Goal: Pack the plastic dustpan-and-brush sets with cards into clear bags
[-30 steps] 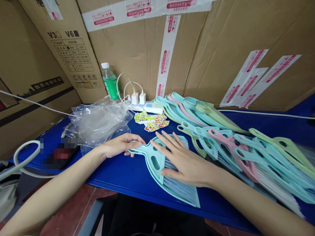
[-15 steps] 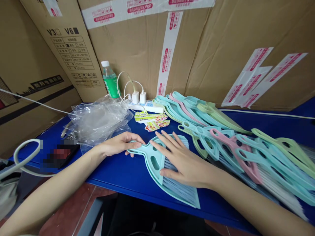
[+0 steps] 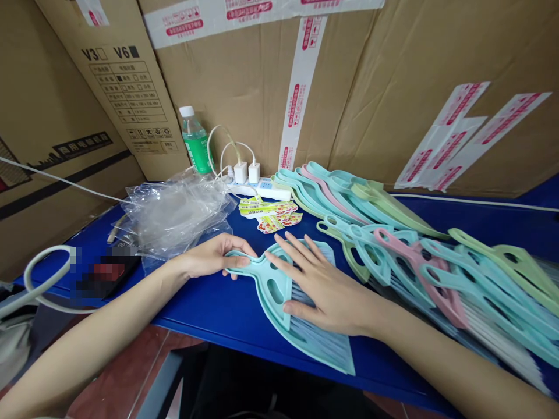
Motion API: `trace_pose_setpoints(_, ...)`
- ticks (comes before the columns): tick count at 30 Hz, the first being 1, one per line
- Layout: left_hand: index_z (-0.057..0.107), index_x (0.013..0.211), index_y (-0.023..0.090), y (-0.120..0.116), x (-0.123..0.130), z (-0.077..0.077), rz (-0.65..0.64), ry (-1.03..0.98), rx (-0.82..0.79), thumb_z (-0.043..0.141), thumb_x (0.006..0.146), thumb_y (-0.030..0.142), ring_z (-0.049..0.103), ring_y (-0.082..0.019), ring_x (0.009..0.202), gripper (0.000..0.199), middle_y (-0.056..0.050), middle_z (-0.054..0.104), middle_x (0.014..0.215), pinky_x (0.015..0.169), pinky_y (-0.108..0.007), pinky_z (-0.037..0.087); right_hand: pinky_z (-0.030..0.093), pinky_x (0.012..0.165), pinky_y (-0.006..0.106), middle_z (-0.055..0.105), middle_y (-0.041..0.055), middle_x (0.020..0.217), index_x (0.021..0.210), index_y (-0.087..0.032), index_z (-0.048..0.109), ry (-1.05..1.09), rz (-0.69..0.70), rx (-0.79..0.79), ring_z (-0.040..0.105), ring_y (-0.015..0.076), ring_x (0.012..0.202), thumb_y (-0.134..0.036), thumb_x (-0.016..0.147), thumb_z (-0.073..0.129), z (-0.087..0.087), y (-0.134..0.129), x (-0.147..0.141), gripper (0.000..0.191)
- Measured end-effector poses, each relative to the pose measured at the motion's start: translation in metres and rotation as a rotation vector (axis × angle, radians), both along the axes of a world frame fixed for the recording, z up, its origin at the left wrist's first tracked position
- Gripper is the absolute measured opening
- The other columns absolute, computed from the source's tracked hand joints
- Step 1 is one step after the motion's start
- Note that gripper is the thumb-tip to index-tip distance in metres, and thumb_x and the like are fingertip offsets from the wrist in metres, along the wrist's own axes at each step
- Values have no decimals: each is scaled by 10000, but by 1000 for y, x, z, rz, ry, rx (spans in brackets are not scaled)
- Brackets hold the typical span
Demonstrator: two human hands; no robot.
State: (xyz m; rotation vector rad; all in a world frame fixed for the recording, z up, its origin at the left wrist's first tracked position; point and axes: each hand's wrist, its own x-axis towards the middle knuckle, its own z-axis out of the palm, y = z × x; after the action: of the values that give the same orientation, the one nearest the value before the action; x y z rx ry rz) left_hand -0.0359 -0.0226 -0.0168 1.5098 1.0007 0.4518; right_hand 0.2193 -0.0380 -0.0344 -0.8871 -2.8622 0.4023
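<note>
You face tall brown cardboard (image 3: pixel 244 87) banded with red-printed white tape (image 3: pixel 297 99), behind a blue tabletop (image 3: pixel 209 311); reddish floor tiles (image 3: pixel 120 384) with pale seams show below you.

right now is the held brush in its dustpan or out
In: the brush lies within the dustpan, whose rim shows past its lower edge.

Dustpan (image 3: pixel 297 342) turquoise, bristles (image 3: pixel 321 340) grey-blue. Surface (image 3: pixel 209 308) plain blue. Brushes (image 3: pixel 448 299), 4 o'clock: turquoise, pink, light green. Bottle label (image 3: pixel 198 154), 10 o'clock: green. Tape (image 3: pixel 297 99), 12 o'clock: white, red print.
</note>
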Motion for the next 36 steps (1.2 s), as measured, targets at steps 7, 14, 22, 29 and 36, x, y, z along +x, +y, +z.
trace_pose_setpoints(7, 640, 932, 141, -2, -2, 3, -41, 46, 90, 678, 812, 507, 534, -83, 575, 387, 19, 586, 705, 519, -197, 398, 124, 1141, 672, 79, 174, 1632, 1555, -196, 231, -23, -9, -4, -24, 372, 1471, -628, 944, 395, 2, 0, -2, 767)
trace_pose_setpoints(14, 639, 931, 170, -5, -7, 15, -21, 145, 256, 601, 865, 438, 543, -130, 730, 279, -23, 623, 847, 661, -251, 457, 146, 1149, 654, 76, 151, 1639, 1555, -219, 234, -6, -53, 2, -30, 348, 1478, -620, 935, 427, 6, 4, 4, 763)
trace_pose_setpoints(22, 630, 890, 180, -11, -12, 30, 19, 356, 516, 472, 892, 309, 563, -151, 767, 204, -13, 651, 834, 711, -257, 437, 224, 1133, 651, 83, 155, 1634, 1564, -227, 202, -2, -62, 31, 52, 374, 1476, -634, 932, 414, 7, 5, 10, 781)
trace_pose_setpoints(29, 606, 842, 195, -11, -11, 21, -3, 576, 652, 425, 837, 210, 574, -161, 754, 182, -4, 652, 804, 730, -283, 424, 207, 1159, 603, 89, 156, 1633, 1559, -201, 222, -49, -73, -34, -13, 349, 1470, -640, 937, 395, 3, 4, 5, 780)
trace_pose_setpoints(36, 614, 828, 200, -9, -14, 18, 20, 644, 734, 430, 825, 164, 577, -176, 798, 188, -16, 646, 818, 748, -290, 446, 144, 1169, 609, 51, 165, 1632, 1559, -168, 210, -63, -98, -68, -72, 354, 1461, -611, 951, 394, 2, 3, -1, 774)
